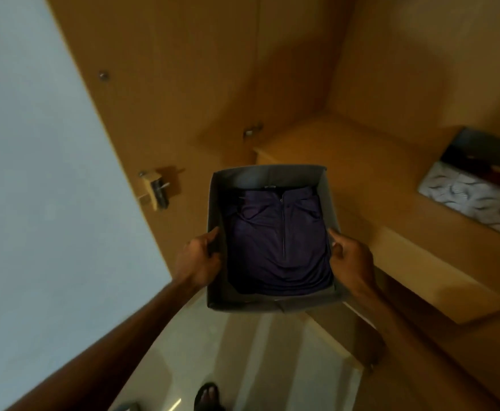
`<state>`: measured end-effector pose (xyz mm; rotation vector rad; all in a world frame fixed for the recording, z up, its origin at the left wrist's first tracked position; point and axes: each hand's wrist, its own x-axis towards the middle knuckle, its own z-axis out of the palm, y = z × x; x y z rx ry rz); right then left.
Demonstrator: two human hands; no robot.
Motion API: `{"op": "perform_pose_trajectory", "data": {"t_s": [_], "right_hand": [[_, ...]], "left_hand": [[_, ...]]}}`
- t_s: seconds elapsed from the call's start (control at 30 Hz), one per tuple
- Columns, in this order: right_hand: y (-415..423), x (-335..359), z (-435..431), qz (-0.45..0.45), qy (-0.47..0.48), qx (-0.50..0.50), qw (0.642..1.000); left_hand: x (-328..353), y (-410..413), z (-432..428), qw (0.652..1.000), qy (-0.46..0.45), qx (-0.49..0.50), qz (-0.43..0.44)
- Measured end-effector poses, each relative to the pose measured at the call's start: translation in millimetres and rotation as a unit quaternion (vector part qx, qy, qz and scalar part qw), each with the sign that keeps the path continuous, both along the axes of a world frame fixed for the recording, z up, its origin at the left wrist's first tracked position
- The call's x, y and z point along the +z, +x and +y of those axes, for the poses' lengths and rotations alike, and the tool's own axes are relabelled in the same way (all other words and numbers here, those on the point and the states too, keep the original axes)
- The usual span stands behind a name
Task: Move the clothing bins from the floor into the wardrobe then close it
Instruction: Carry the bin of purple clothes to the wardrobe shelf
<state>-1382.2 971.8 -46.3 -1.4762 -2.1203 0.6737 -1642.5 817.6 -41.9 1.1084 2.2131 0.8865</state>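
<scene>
We carry an open grey rectangular fabric bin (pixel 272 238), holding a folded dark purple zip-neck garment (pixel 278 244), toward the open wooden wardrobe (pixel 272 69). The bin is off the floor and held level in the air in front of the wardrobe's lower wooden shelf (pixel 346 161), its far edge just short of the shelf's front left corner; it rests on nothing but our hands.

One patterned white-and-dark fabric bin (pixel 474 185) already sits on a shelf at the right edge of the wardrobe interior, so we judge the job partly done. Still ahead: setting this grey bin on the shelf, fetching any others left on the pale tiled floor (pixel 243 366), where a blurred object shows at the bottom edge but cannot be identified, and shutting the wardrobe's open wooden door (pixel 118 120), which stands wide at the left.

Our left hand (pixel 198 262) clamps the bin's left wall near the close corner, thumb over the rim and fingers wrapped outside. Our right hand (pixel 351 262) mirrors it on the right wall, thumb tucked inside against the garment. Each grip is pinching the fabric wall, and the bin hangs squarely between them, its near end toward us.
</scene>
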Motion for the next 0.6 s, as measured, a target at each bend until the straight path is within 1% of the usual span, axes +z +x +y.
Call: {"op": "perform_pose_trajectory", "data": {"t_s": [0.13, 0.3, 0.37, 0.5, 0.53, 0.6], "right_hand": [[7, 15, 45, 0.014, 0.016, -0.051, 0.998], [5, 26, 112, 0.04, 0.049, -0.117, 0.991], [2, 31, 130, 0.046, 0.041, -0.139, 0.988], [-4, 35, 174, 0.024, 0.021, -0.187, 0.982], [-3, 34, 183, 0.015, 0.013, -0.194, 0.981], [0, 34, 201, 0.003, -0.001, -0.215, 0.977]], "left_hand": [[12, -9, 75, 0.998, 0.04, -0.046, -0.022], [23, -32, 177, 0.991, 0.053, -0.111, 0.044], [35, -37, 211, 0.988, 0.049, -0.136, 0.061], [51, -41, 287, 0.967, 0.068, -0.244, 0.03], [51, -42, 305, 0.964, 0.073, -0.253, 0.032], [50, -46, 343, 0.958, 0.057, -0.272, 0.066]]}}
